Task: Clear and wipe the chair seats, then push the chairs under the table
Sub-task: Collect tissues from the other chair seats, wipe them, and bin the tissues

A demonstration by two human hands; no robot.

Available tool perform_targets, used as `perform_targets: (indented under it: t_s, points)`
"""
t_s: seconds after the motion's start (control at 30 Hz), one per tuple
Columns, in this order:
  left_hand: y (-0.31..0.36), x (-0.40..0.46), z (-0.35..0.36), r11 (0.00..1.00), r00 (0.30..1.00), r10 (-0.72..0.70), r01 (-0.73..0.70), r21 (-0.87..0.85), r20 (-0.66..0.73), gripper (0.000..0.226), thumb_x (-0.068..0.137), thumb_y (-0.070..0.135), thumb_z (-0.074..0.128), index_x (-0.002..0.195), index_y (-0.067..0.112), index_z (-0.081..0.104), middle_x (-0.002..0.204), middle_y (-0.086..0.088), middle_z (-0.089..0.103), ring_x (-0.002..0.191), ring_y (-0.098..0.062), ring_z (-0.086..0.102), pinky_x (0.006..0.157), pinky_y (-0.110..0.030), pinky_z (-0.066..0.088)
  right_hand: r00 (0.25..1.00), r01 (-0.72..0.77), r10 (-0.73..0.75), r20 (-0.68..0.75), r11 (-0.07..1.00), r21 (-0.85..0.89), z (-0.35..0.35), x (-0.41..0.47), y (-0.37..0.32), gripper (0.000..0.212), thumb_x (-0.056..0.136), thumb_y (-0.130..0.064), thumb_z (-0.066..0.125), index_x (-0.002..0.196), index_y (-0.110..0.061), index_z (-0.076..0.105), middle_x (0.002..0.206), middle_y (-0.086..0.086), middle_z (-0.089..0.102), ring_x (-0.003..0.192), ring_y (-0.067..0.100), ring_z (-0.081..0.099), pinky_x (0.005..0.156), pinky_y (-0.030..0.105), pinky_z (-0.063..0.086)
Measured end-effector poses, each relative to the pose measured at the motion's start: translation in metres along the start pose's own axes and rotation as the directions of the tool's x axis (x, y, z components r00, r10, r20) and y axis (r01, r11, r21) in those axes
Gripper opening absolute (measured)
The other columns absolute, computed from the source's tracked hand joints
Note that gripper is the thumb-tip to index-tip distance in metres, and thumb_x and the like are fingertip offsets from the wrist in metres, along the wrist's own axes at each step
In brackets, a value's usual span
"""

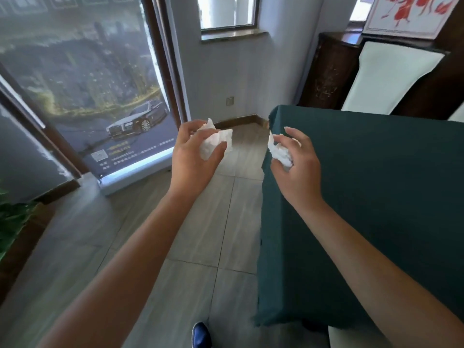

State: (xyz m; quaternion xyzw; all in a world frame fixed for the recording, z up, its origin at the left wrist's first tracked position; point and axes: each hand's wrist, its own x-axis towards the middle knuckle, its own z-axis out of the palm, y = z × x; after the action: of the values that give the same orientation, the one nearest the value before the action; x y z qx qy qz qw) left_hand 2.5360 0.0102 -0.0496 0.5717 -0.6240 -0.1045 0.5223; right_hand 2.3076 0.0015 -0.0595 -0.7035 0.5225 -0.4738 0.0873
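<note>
- Nearest the lens: blue shoe (200,335) is standing on the grey floor tiles (200,222), just left of the tabletop's hanging cloth edge.
- Pale chair seat (356,337) is showing at the bottom edge, partly under the front of the tabletop; only a corner is in view.
- Tabletop (376,197), covered by a dark green cloth, is filling the right side of the view; the cloth is draping down its left edge.
- Left hand (193,159) is hovering over the floor, just left of the tabletop's far left corner; its grip is curling round a crumpled white tissue (213,143), thumb and fingers pinching it.
- Right hand (293,164) is hovering above the tabletop's left edge; its grip is clamping a second tissue wad (280,153) between thumb and curled fingers.
- Both tissues are being held in the air, apart from each other and not touching the tabletop.
- Second chair (384,79), dark wood with a white back cover, is standing beyond the tabletop's far edge.
- Car poster stand (100,96) is leaning well left of the tabletop, near the wall.
- Picture is slightly motion-blurred; fine finger detail is uncertain.
</note>
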Motion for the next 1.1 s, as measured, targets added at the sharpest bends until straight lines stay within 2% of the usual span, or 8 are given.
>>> perform_targets:
  t_s: [0.1, 0.17, 0.27, 0.4, 0.63, 0.8, 0.93, 1.1]
  points:
    - [-0.025, 0.036, 0.002, 1.000, 0.999, 0.003, -0.003, -0.003, 0.047, 0.028, 0.089, 0.032, 0.079, 0.114, 0.021, 0.074, 0.132, 0.011, 0.051, 0.114, -0.002, 0.049, 0.091, -0.002, 0.036, 0.999, -0.010, 0.009, -0.040, 1.000, -0.022, 0.018, 0.022, -0.009, 0.045, 0.085, -0.001, 0.072, 0.128, -0.013, 0.069, 0.144, 0.005, 0.055, 0.126, 0.019, 0.056, 0.093, 0.008, 0.043]
    - [-0.037, 0.053, 0.004, 1.000, 0.998, -0.004, 0.004, -0.008, 0.063, 0.029, 0.089, 0.032, 0.079, 0.115, 0.022, 0.074, 0.131, 0.016, 0.048, 0.115, -0.002, 0.049, 0.092, -0.008, 0.038, 0.998, -0.032, 0.031, -0.050, 0.999, -0.023, 0.025, 0.033, -0.010, 0.045, 0.085, -0.001, 0.071, 0.128, -0.012, 0.068, 0.145, 0.006, 0.054, 0.128, 0.021, 0.056, 0.093, 0.007, 0.043]
    - [-0.053, 0.086, 0.020, 0.999, 0.996, 0.030, -0.027, -0.033, 0.089, 0.030, 0.089, 0.032, 0.079, 0.116, 0.022, 0.073, 0.131, 0.015, 0.047, 0.116, -0.001, 0.048, 0.093, -0.006, 0.038, 0.996, -0.047, 0.043, -0.081, 0.998, -0.046, 0.039, 0.058, -0.001, 0.047, 0.084, 0.000, 0.071, 0.129, -0.013, 0.068, 0.145, 0.005, 0.054, 0.128, 0.020, 0.056, 0.094, 0.008, 0.042]
    - [-0.073, 0.141, 0.060, 0.993, 0.990, 0.087, -0.078, -0.084, 0.112, 0.029, 0.088, 0.028, 0.080, 0.115, 0.019, 0.074, 0.135, 0.002, 0.053, 0.118, -0.004, 0.050, 0.095, 0.001, 0.036, 0.988, -0.074, 0.063, -0.141, 0.995, -0.070, 0.060, 0.101, 0.028, 0.047, 0.084, -0.002, 0.073, 0.129, -0.013, 0.068, 0.145, 0.004, 0.054, 0.129, 0.019, 0.054, 0.094, 0.000, 0.038]
    - [-0.098, 0.238, 0.134, 0.992, 0.976, 0.115, -0.102, -0.076, 0.186, 0.031, 0.089, 0.030, 0.080, 0.117, 0.019, 0.073, 0.137, 0.002, 0.053, 0.117, -0.002, 0.049, 0.094, 0.000, 0.035, 0.974, -0.170, 0.155, -0.166, 0.982, -0.081, 0.097, 0.195, 0.102, 0.048, 0.087, -0.006, 0.075, 0.133, -0.015, 0.067, 0.146, 0.003, 0.053, 0.133, 0.019, 0.052, 0.100, 0.002, 0.038]
    - [-0.111, 0.297, 0.169, 0.991, 0.974, 0.129, -0.120, -0.059, 0.185, 0.032, 0.089, 0.033, 0.079, 0.118, 0.020, 0.073, 0.138, 0.002, 0.053, 0.117, -0.005, 0.050, 0.094, -0.003, 0.037, 0.973, -0.150, 0.133, -0.187, 0.985, -0.083, 0.111, 0.252, 0.136, 0.046, 0.086, -0.005, 0.074, 0.130, -0.014, 0.068, 0.145, 0.003, 0.054, 0.131, 0.019, 0.053, 0.099, -0.001, 0.036]
    - [-0.123, 0.343, 0.210, 0.985, 0.966, 0.163, -0.148, -0.085, 0.203, 0.030, 0.089, 0.034, 0.079, 0.116, 0.023, 0.074, 0.133, 0.014, 0.048, 0.114, 0.000, 0.048, 0.091, 0.003, 0.036, 0.970, -0.158, 0.133, -0.206, 0.981, -0.111, 0.121, 0.289, 0.164, 0.046, 0.086, -0.006, 0.073, 0.131, -0.016, 0.068, 0.145, 0.000, 0.054, 0.130, 0.012, 0.051, 0.106, 0.015, 0.043]
    - [-0.144, 0.398, 0.260, 0.978, 0.954, 0.183, -0.153, -0.139, 0.236, 0.028, 0.088, 0.032, 0.080, 0.115, 0.024, 0.074, 0.133, 0.009, 0.051, 0.116, -0.004, 0.050, 0.094, -0.002, 0.036, 0.954, -0.217, 0.182, -0.239, 0.967, -0.132, 0.136, 0.337, 0.200, 0.048, 0.087, -0.008, 0.071, 0.134, -0.017, 0.066, 0.145, -0.004, 0.053, 0.132, 0.010, 0.050, 0.110, 0.030, 0.048]
